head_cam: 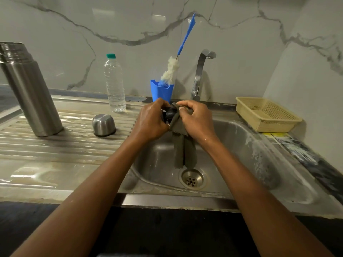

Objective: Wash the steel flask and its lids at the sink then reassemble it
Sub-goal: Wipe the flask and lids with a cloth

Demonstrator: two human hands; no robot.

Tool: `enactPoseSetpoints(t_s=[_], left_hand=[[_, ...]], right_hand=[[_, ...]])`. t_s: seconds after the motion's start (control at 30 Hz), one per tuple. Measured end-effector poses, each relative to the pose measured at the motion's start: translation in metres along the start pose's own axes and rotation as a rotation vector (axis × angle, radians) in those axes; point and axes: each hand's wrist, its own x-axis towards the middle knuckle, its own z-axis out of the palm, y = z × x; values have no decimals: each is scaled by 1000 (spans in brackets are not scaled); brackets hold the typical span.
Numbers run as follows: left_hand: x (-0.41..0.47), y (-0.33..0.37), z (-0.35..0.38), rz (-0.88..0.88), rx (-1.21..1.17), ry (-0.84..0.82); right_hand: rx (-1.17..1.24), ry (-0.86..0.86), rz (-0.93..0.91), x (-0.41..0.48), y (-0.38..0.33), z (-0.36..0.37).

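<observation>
Marble, grey-veined, lines the wall [241,43] behind the grip and turns a corner to its right. One steel sink [250,145] lies under it: the basin is directly below the hands, and the wet ribbed drainboard [65,145] runs off to their left.

Two bare forearms reach in and meet over the basin. The left hand [151,121] curls round one black stopper [169,114]. The right hand [196,119] pinches one grey cloth [182,145] against it, and the cloth hangs from the grip toward the drain [193,179].

One flask [29,89] stands upright on the drainboard, far left of the grip. One cream basket [265,114] sits to its right. One capped water bottle [114,84] stands behind and to the left. One tap [201,71] rises behind the right hand. One brush [170,69] leans in one blue cup [161,91] just behind the grip. One steel cap [103,124] rests mouth-down between the flask and the left hand.
</observation>
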Motion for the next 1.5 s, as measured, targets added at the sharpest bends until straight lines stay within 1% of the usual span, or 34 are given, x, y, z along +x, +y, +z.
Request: enactPoseSetpoints(t_s=[0.07, 0.17, 0.23, 0.37, 0.47, 0.57, 0.8, 0.93, 1.03, 1.2, 1.27, 1.37, 1.5], left_hand=[[-2, 4, 0, 1, -27, -27], [-1, 7, 0, -43, -76, -27], [1, 8, -1, -79, -108, 4], [2, 7, -5, -141, -157, 15], [0, 10, -8, -147, -154, 49], [-4, 13, -15, -151, -91, 6], [-32, 5, -49, -263, -65, 40], [-49, -13, -78, -407, -79, 131], [-61, -31, -104, -531, -141, 181], [-72, -61, -140, -710, -138, 321], [-72, -70, -150, -733, -147, 360], [-70, -83, -159, -721, -135, 400], [-66, -95, -157, -692, -134, 373]], right_hand=[[-37, -21, -9, 0, 8, 1], [-90, 28, 106, 4, 26, -2], [4, 60, 186, 8, 32, -7], [307, 174, 276, 21, 23, -12], [396, 161, 303, 18, 20, -10], [429, 120, 333, 11, 20, -6], [390, 71, 258, 2, -8, 18], [409, 43, 222, 2, -32, 33], [469, 38, 240, 2, -50, 43], [492, 25, 266, -2, -57, 65], [491, 37, 288, -3, -54, 74], [491, 61, 320, -4, -47, 85], [493, 43, 344, -3, -38, 93]])
